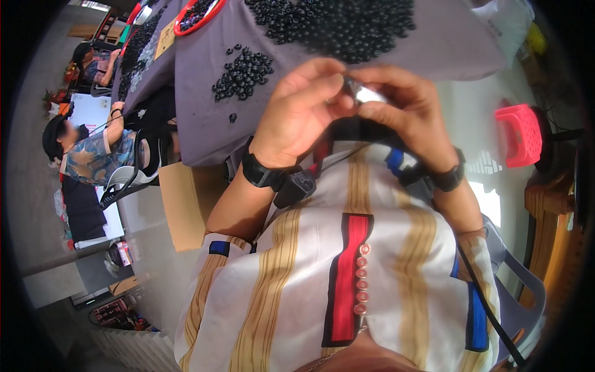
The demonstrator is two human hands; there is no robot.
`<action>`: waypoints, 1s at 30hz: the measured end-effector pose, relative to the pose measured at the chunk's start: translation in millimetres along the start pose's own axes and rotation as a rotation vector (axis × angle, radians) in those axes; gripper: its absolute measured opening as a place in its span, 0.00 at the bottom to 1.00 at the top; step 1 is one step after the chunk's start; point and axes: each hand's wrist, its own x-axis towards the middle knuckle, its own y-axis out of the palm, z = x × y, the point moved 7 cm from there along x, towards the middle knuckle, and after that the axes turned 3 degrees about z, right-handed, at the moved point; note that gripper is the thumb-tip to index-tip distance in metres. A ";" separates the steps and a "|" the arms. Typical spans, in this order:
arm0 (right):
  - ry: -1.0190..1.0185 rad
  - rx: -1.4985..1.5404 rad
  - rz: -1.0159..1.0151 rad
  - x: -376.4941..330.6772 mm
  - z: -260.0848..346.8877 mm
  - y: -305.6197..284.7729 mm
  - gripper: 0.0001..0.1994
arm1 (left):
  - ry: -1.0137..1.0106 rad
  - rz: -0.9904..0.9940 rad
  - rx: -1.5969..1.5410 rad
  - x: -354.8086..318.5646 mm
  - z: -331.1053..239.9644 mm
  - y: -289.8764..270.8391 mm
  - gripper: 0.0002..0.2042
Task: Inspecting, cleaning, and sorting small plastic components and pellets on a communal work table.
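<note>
My two hands meet above the near edge of a cloth-covered table [204,105]. My right hand [409,102] is closed, with thumb and fingers around a small shiny silver metal piece [370,95]; its exact kind does not show. Beside it my left hand [300,108] is closed in a pinch near the dark end of that piece, and what its fingertips hold is too small to make out. A small heap of black round beads [243,74] lies left of my hands. Behind them spreads a larger pile of the same beads [347,28].
A red-rimmed tray [197,18] of dark pieces stands far left. Two people sit along the left, one in a patterned shirt [102,160]. A cardboard box [186,204] is below the table edge. At right are a pink plastic stool [519,133] and a white bag [505,25].
</note>
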 end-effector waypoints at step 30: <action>0.043 0.013 0.035 1.7 -9.9 -2.8 0.14 | -0.072 0.015 0.116 8.7 4.1 -12.2 0.13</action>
